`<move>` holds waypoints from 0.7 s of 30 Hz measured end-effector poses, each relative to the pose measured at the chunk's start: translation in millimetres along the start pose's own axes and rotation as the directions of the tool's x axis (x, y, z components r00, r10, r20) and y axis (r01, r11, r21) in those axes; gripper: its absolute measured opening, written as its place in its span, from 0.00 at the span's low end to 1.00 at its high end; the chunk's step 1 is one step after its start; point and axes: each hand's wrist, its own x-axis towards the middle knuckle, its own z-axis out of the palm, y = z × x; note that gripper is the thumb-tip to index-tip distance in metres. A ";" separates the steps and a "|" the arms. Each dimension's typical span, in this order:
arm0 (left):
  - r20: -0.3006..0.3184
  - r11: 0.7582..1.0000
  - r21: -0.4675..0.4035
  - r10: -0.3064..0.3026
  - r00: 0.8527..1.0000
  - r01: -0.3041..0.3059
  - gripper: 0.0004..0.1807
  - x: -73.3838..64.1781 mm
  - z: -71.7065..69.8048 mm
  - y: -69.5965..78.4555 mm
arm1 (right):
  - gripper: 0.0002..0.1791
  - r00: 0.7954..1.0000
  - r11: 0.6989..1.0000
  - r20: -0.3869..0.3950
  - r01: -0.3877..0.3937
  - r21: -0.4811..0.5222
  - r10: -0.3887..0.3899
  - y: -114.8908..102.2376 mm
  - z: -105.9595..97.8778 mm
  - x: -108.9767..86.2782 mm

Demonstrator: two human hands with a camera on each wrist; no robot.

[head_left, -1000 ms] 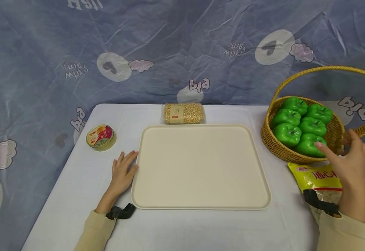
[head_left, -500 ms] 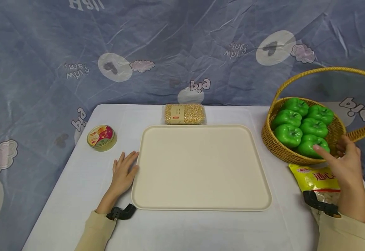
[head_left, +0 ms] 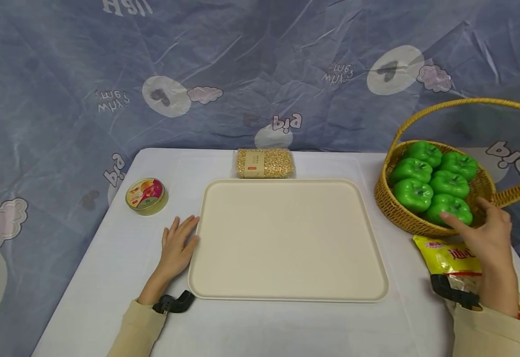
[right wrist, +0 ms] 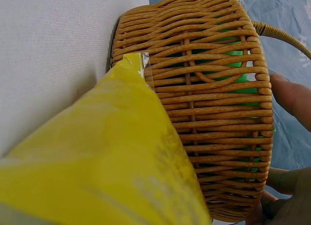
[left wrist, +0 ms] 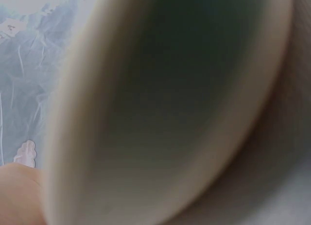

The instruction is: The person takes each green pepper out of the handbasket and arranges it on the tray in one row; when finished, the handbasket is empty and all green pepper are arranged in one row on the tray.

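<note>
At the right, my right hand [head_left: 489, 233] reaches over the near rim of a wicker basket [head_left: 398, 215] holding several green bell peppers. Its thumb overlaps the nearest bell pepper [head_left: 451, 206] in the head view, while the fingers dip inside the basket to the right of that pepper. The right wrist view shows the thumb [right wrist: 291, 98] just past the rim; the fingers are partly hidden behind the weave. My left hand [head_left: 176, 248] lies on the white table with fingers extended, fingertips at the left edge of an empty cream tray [head_left: 289, 240].
A yellow plastic food bag [head_left: 447, 258] lies under my right forearm, against the basket. Behind the tray is a pack of yellow kernels [head_left: 275, 163]. A round tin [head_left: 147, 197] stands at the left. The basket's tall handle [head_left: 465, 102] arches over the peppers.
My right hand has moved left and slightly lower, its fingers now farther inside the basket and closer to the nearest bell pepper. The left hand stays by the tray.
</note>
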 end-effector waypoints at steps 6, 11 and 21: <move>-0.005 1.000 -0.001 0.005 1.000 -0.005 0.26 -0.6 0.1 -0.2 | 0.51 0.996 0.994 0.010 0.091 -0.055 -0.091 2.0 -0.7 1.7; -0.003 1.000 -0.001 0.007 1.000 -0.007 0.26 -1.1 0.8 -0.5 | 0.49 0.989 0.983 0.006 0.147 -0.106 -0.148 4.4 1.3 2.2; 0.001 1.000 -0.002 0.008 1.000 -0.008 0.26 -1.1 0.9 -0.6 | 0.51 0.995 0.986 0.026 0.101 -0.135 -0.099 4.5 1.9 1.7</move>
